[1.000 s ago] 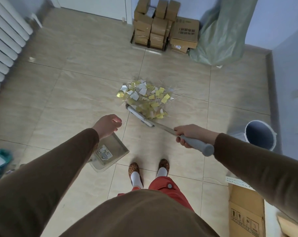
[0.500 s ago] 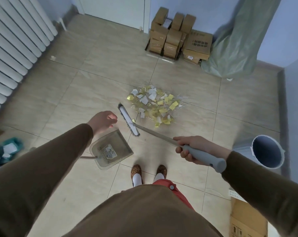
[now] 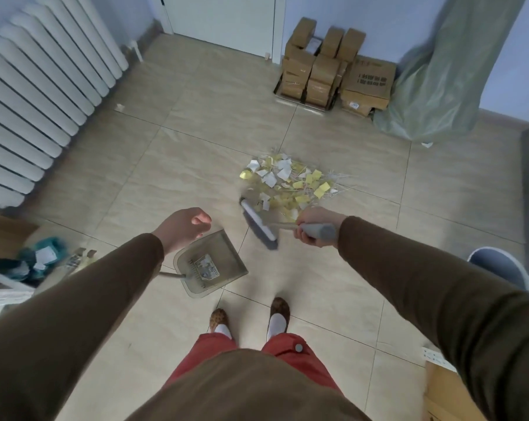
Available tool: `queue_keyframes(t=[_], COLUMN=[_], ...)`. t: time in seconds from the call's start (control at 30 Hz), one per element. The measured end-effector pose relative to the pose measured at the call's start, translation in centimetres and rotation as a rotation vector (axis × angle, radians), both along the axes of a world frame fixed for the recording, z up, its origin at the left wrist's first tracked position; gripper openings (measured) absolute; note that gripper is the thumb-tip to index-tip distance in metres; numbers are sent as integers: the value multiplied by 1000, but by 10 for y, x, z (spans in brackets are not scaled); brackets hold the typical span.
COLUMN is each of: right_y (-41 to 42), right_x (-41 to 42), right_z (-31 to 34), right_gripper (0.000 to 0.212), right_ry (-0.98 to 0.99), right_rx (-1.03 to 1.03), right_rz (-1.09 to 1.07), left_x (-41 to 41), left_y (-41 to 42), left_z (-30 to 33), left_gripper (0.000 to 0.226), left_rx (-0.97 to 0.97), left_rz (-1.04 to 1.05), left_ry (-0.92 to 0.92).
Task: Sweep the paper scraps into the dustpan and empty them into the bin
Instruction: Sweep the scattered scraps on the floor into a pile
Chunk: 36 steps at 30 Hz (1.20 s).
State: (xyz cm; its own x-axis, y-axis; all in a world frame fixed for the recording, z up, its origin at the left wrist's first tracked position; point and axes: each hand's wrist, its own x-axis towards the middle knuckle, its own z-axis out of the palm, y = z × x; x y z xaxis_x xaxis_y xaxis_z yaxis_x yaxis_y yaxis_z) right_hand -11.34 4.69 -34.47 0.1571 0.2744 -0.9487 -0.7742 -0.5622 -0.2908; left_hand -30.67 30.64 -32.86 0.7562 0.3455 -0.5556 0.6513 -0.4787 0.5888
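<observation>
Print on the cardboard box (image 3: 369, 83) and dustpan (image 3: 210, 262) label is illegible.
</observation>
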Motion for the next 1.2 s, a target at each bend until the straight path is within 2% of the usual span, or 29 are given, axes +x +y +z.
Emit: queue_keyframes(t=[0.13,0.3,0.5,0.7,0.83,0.93,1.1,1.2], right_y=[-7,-16,54,116,132,131,116,104], right_x=[-38,-81,-166,-234,-258,-268,-272,-266], right_z=[1,31,52,52,63,69,75,82], right_gripper=[12,12,13,17,20,21,22,21], right_ry=[-119,-30,-39,-52,-95,-129,-165,-184], right_rx=[-29,1,36,113,97,76,44,18], right_rz=[-80,-237,-303,-356,-318,-293,-300,-283], left_x=[-6,-24,-90,-164,-189,-200,-199,-185], left_y=[11,49,114,159,168,164,154,155], left_z=[8,26,41,41,38,25,2,-7], left_gripper=[20,21,28,57,83,64,38,24], left_rx=[12,83,132,88,56,44,-233,-167], left_rz=[-81,-207,-262,-136,-93,-113,120,107], left_ry=[-26,-79,-130,-116,71,179,94,50])
